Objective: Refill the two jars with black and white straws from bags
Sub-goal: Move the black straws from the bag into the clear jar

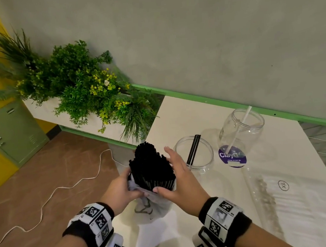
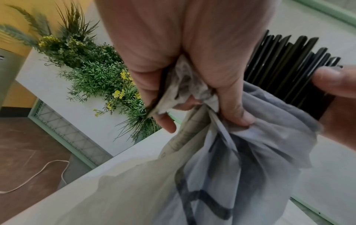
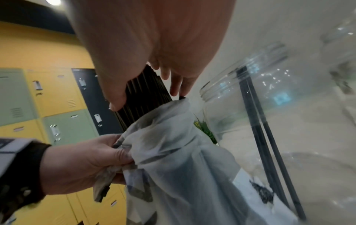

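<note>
A thick bundle of black straws [image 1: 152,168] [image 2: 285,71] [image 3: 142,95] sticks up out of a thin white bag [image 1: 150,206] [image 2: 221,175] [image 3: 173,152] at the table's left corner. My left hand [image 1: 122,189] [image 2: 192,85] [image 3: 86,159] grips the bunched rim of the bag. My right hand [image 1: 177,173] [image 3: 154,60] wraps thumb and fingers round the bundle just above the bag. Right of it stands a clear jar [image 1: 194,154] [image 3: 269,121] holding two black straws [image 1: 194,149]. Behind is a second clear jar [image 1: 240,133] with one white straw [image 1: 238,130].
A long clear bag of white straws [image 1: 268,196] lies on the white table [image 1: 197,112] at the right. A planter of green plants [image 1: 86,85] stands past the table's left edge. A white cable [image 1: 64,186] lies on the brown floor. Lockers [image 3: 57,106] line the left wall.
</note>
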